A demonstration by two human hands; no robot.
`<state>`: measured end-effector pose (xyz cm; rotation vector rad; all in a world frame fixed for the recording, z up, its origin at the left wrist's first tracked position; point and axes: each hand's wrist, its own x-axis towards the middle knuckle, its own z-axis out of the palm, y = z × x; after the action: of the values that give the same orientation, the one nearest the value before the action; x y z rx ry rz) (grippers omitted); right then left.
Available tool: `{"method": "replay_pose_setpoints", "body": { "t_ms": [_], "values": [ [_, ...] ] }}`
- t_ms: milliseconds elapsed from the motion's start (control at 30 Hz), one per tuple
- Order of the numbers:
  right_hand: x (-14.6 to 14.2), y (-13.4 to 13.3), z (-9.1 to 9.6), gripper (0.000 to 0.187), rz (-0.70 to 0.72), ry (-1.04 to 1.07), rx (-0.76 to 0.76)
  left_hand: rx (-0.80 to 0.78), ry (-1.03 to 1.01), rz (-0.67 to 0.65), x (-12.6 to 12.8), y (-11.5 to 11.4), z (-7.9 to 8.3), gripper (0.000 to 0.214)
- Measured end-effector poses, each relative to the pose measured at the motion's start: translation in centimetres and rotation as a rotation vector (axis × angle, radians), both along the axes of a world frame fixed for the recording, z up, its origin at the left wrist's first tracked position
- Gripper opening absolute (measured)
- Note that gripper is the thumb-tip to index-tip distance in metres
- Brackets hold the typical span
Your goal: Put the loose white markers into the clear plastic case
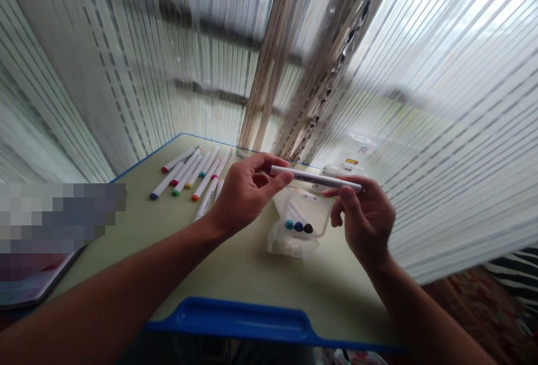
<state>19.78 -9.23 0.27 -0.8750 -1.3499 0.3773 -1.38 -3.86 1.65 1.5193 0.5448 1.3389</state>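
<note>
Table (235, 275): pale yellow-green top, blue rim (147, 156), blue trough (244, 320) moulded into near edge. Toward far left corner, loose cluster of white markers (176, 174), most slanting side by side; coloured ends include blue, red, green, yellow, teal, orange, pink. Red-ended one on cluster's left side, nearest left edge. Another, green-ended, by far edge, partly hidden. Right of middle, clear case (311, 211). Near far edge, right part, clear box (342, 169), partly hidden. At left edge, dark-edged slab (37, 292), mostly blurred; on tabletop or beside, unclear.
</note>
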Motion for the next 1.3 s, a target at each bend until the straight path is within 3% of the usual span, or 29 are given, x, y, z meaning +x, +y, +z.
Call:
{"method": "replay_pose_setpoints", "body": {
  "t_ms": [667,1300],
  "values": [
    [-0.23,-0.09,0.18,0.019,-0.060,-0.022,-0.015,0.007,0.053,0.012,0.00,-0.18,-0.03,0.029],
    [0.11,-0.10,-0.20,0.021,0.024,0.070,-0.063,-0.026,-0.022,0.016,0.15,0.07,-0.14,0.033]
  ]
}}
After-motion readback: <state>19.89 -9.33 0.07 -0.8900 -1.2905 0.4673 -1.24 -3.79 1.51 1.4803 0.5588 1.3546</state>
